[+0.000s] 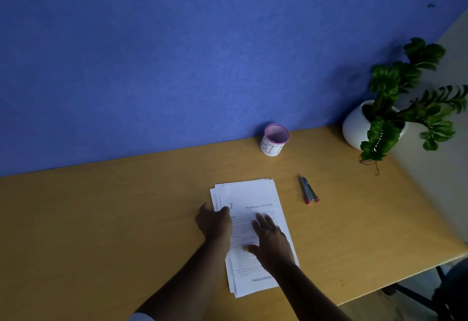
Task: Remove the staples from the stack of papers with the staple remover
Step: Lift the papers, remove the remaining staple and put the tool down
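A stack of printed papers (249,194), slightly fanned, lies on the wooden desk (126,219); the top page reads "Physiology of the Eye". My left hand (215,222) rests on the stack's left edge, fingers curled over the sheets there. My right hand (272,241) lies flat on the middle of the top page with fingers spread. The staple remover (309,191), metal with red handle tips, lies on the desk to the right of the papers, apart from both hands. No staple can be made out.
A pink mesh cup (274,140) labelled "BIN" stands at the back by the blue wall. A white pot with a green plant (395,107) sits at the back right corner. The desk's right edge (430,267) runs diagonally.
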{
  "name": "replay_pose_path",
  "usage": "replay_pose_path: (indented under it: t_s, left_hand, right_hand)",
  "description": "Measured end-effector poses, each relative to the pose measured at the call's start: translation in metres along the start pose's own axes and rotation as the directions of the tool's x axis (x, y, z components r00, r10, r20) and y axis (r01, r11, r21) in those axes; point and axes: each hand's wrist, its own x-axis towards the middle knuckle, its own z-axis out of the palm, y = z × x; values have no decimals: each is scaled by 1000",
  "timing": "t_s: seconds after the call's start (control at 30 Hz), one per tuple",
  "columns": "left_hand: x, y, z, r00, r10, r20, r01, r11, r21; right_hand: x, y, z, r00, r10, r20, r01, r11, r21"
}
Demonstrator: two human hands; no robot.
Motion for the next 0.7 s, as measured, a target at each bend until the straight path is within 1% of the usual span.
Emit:
replay_pose_path:
  t_s: [0.13,0.27,0.37,0.4,0.47,0.53,0.6,0.7]
  left_hand:
    - [3,-7,-4,999,32,41,-38,987,155]
    - [2,-11,-7,1000,3,12,-6,968,252]
    - [2,-10,-6,997,74,15,-75,949,306]
    - [2,-10,-6,995,99,14,-98,946,308]
    - [2,-11,-5,992,123,8,-121,960,252]
    - [-1,-11,-6,994,110,10,-110,980,167]
    - [-2,-12,-6,993,121,13,-122,985,122]
    - [-5,-17,-6,983,176,59,-185,958,218]
  right_hand:
    - [-2,0,2,1000,-12,-24,12,1000,28]
    - [-2,2,3,999,-16,-30,17,999,49]
    - [-3,3,4,999,-26,-40,28,998,50]
    - [-3,3,4,999,-27,-46,29,998,50]
    - [-4,3,3,998,-29,-50,31,998,47]
    - [-4,1,3,998,-29,-53,31,998,50]
    - [-4,1,4,997,-33,-69,38,997,65]
    - [-6,4,8,992,-50,-117,59,996,72]
